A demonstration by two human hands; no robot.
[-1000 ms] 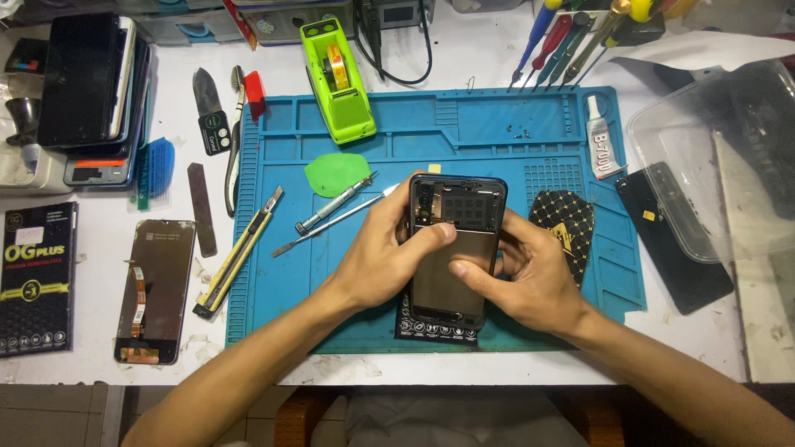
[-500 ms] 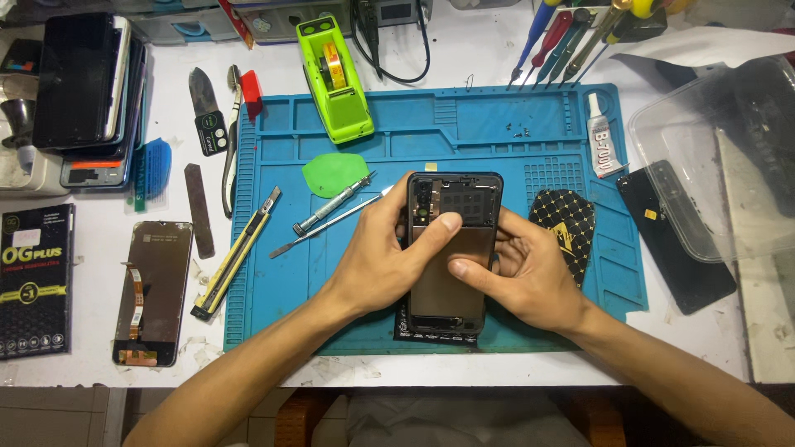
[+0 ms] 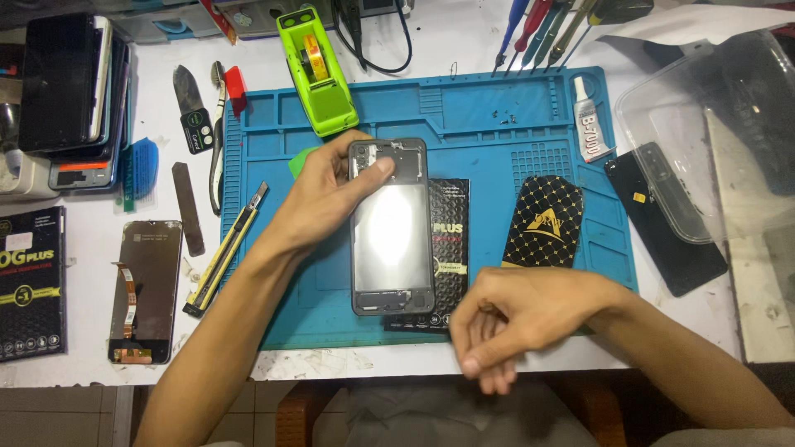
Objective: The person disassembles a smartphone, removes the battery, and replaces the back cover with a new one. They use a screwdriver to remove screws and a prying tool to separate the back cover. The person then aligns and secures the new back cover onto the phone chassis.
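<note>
Left hand (image 3: 327, 194) grasping top of dark rectangular phone frame (image 3: 391, 228), thumb across its upper edge; right hand (image 3: 517, 319) loosely curled, empty, just below-right of frame, over blue silicone work mat (image 3: 530, 116)

2 hands: left hand (image 3: 319, 194), right hand (image 3: 522, 319). 1 phone frame (image 3: 391, 228) mid blue mat (image 3: 497, 124). 1 green tape dispenser (image 3: 317, 70) – mat's top-left corner. 1 glue tube (image 3: 590, 126) – top-right corner. 1 utility knife (image 3: 225, 248) at left edge. 1 loose screen (image 3: 147, 290) on table (image 3: 464, 37). 1 black-and-gold card (image 3: 542, 222) near right edge.
</note>
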